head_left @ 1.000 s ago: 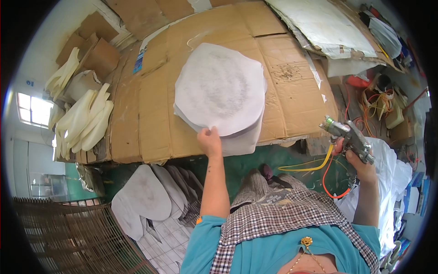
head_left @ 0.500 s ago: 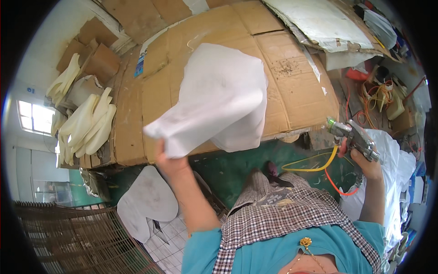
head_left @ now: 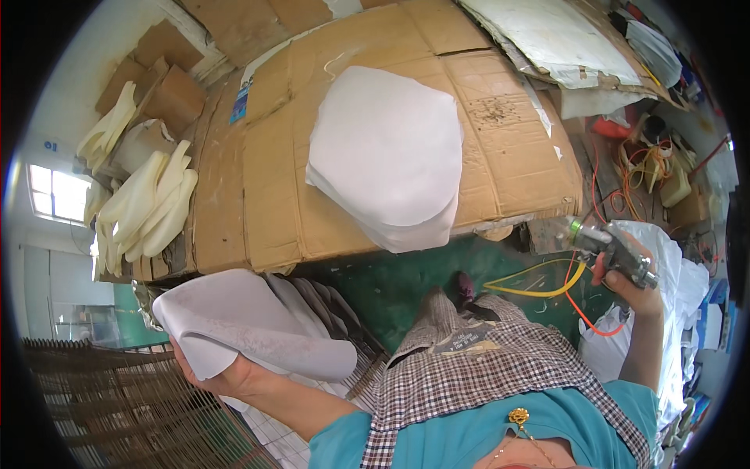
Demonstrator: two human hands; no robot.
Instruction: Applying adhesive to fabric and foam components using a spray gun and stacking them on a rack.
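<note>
My left hand (head_left: 230,377) grips the near edge of a pale grey-white, flexible cut sheet (head_left: 226,316) at the lower left. The sheet is curled at its near side, and its upper face looks speckled. It is over a rack with several darker cut pieces (head_left: 316,301) beside it. In my right hand (head_left: 639,293) is a metal spray gun (head_left: 621,254), with its nozzle toward the table. A yellow hose (head_left: 558,291) and an orange hose (head_left: 582,316) hang near the gun. Pale cut sheets (head_left: 383,148) lie stacked on the cardboard-covered table.
The cardboard-covered table (head_left: 273,180) spans the far side. Cream foam-like pieces (head_left: 148,207) hang over its left end. A brown slatted rack (head_left: 117,399) stands at the lower left. White plastic sheeting (head_left: 676,273) and coiled orange hoses (head_left: 641,168) are on the right.
My left hand has carried the pale sheet off the stack, leftward and nearer, over the rack. The stack's top now lies flat in view. The spray gun has shifted slightly right and tilted.
</note>
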